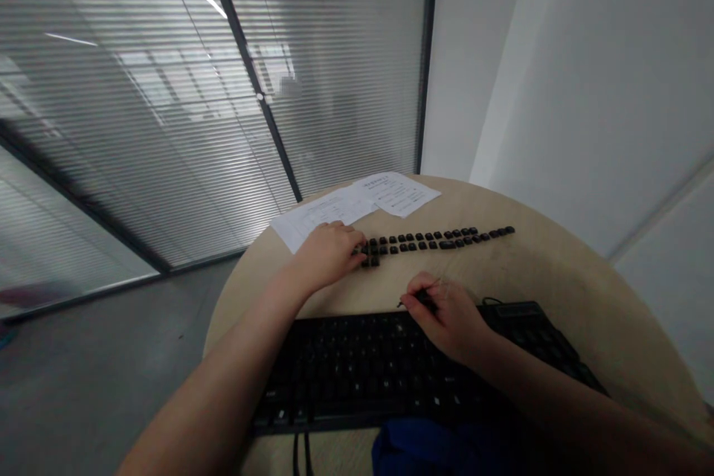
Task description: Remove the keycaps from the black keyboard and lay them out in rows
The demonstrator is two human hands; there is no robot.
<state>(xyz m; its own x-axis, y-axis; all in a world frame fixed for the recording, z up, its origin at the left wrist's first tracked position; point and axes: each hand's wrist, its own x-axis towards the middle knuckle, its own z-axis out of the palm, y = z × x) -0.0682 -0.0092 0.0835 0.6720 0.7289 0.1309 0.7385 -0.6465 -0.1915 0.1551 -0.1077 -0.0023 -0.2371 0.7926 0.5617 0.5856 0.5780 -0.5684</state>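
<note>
Black keycaps (419,236) lie in two long rows on the round table, with a short third row at their left end. My left hand (330,253) is at that left end, its thumb and fingers closed around a black keycap (357,250). A black keyboard (357,368) lies across the near side of the table, its surface dark and partly hidden by my forearms. Above its upper edge, my right hand (449,316) is closed around a small black object (427,300). A thin dark tip sticks out past the thumb; the fingers hide the object's full shape.
Printed paper sheets (396,193) lie at the table's (535,268) far edge, beyond the keycaps. Cables (301,454) hang from the keyboard's near side. Blue cloth (413,450) shows at the bottom. Glass panels with blinds and a white wall stand behind.
</note>
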